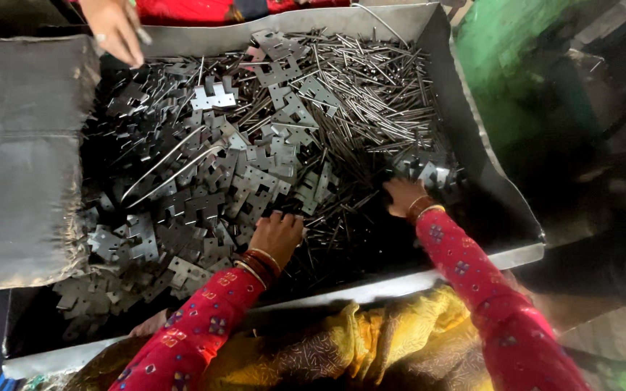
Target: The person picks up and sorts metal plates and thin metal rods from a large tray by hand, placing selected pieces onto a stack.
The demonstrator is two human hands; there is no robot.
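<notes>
Yellow cloth in the lap, both hands digging in the metal tray (465, 94).
Left hand (278, 233) curled onto flat brackets (255, 181) at 12 o'clock; right hand (402, 195) closing on brackets, pins (371, 87) beyond.

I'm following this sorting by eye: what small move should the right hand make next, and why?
Probably close the right hand on the plates at its fingertips and lift them. It lies right at that small cluster, apart from the rods, while the left hand rests on the main pile.
</notes>
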